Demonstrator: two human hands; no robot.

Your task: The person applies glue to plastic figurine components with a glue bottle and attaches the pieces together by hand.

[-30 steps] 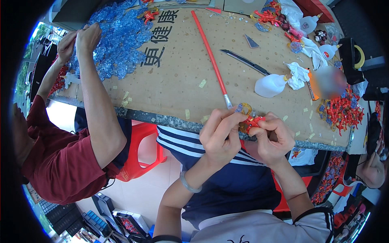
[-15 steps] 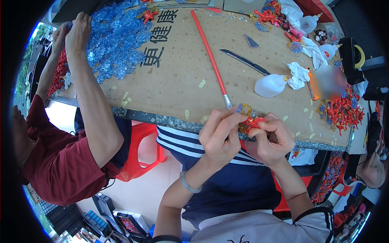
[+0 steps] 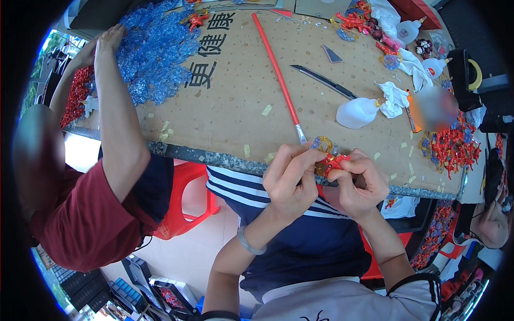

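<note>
My left hand [image 3: 292, 179] and my right hand [image 3: 360, 182] meet at the near edge of the table [image 3: 235, 107]. Together they pinch a small red ornament [image 3: 333, 160] with gold and blue bits. Both sets of fingers close around it, so much of the piece is hidden. A long red brush [image 3: 277, 67] lies on the table, its metal tip just beyond my left fingers.
A person in a red shirt [image 3: 91, 219] at the left reaches into a heap of blue pieces [image 3: 155, 48]. A white squeeze bottle [image 3: 357, 112], a dark blade [image 3: 324, 81], white cloths and red ornament piles [image 3: 452, 147] lie on the right. A red stool [image 3: 184, 195] stands below.
The person at the left has moved a hand further up along the blue heap. My hands stay at the table edge, only shifting fingers on the red ornament.
</note>
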